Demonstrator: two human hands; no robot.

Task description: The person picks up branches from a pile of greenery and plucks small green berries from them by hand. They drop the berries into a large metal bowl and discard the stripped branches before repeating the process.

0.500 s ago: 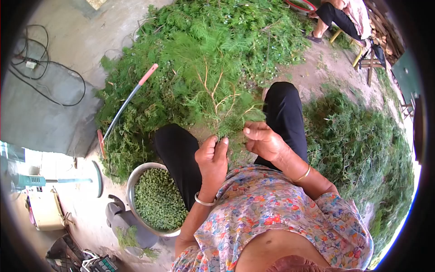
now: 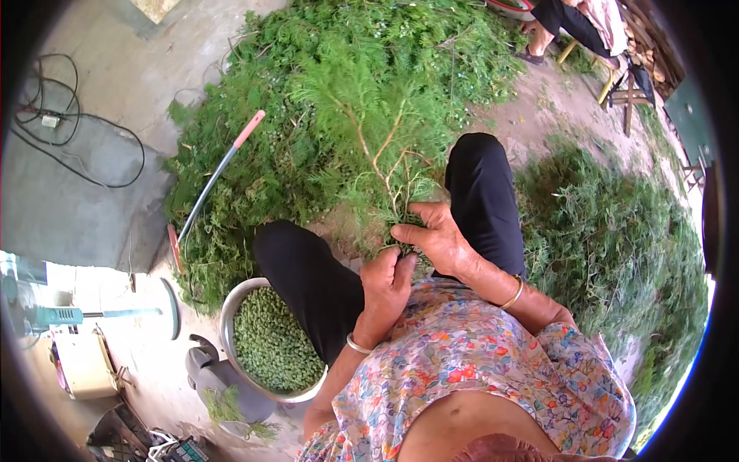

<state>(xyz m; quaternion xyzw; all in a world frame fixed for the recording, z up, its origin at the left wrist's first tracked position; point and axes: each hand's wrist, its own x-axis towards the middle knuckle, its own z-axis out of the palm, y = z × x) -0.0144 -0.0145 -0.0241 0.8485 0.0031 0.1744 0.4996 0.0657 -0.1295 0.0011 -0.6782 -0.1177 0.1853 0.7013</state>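
A leafy green conifer branch [image 2: 375, 158] with thin brown stems rises in front of my knees. My left hand [image 2: 387, 286] is closed around its lower end, thumb against the curled fingers. Just above and to the right, my right hand [image 2: 440, 240] pinches the same branch near its base, thumb over the sprigs. The two hands nearly touch. Beside my left knee stands a metal basin [image 2: 226, 327], filled with small green cones or berries [image 2: 273, 339].
A large heap of cut greenery [image 2: 254, 169] lies ahead, with a pink-ended metal rod [image 2: 219, 173] on it. Another heap [image 2: 616, 239] is at right. A seated person [image 2: 573, 27] is at upper right. A fan [image 2: 100, 313] and cables [image 2: 85, 115] are at left.
My right hand has come in from beside the branch and closed on its lower part. My left hand has moved slightly right and down, and the branch leans more to the left.
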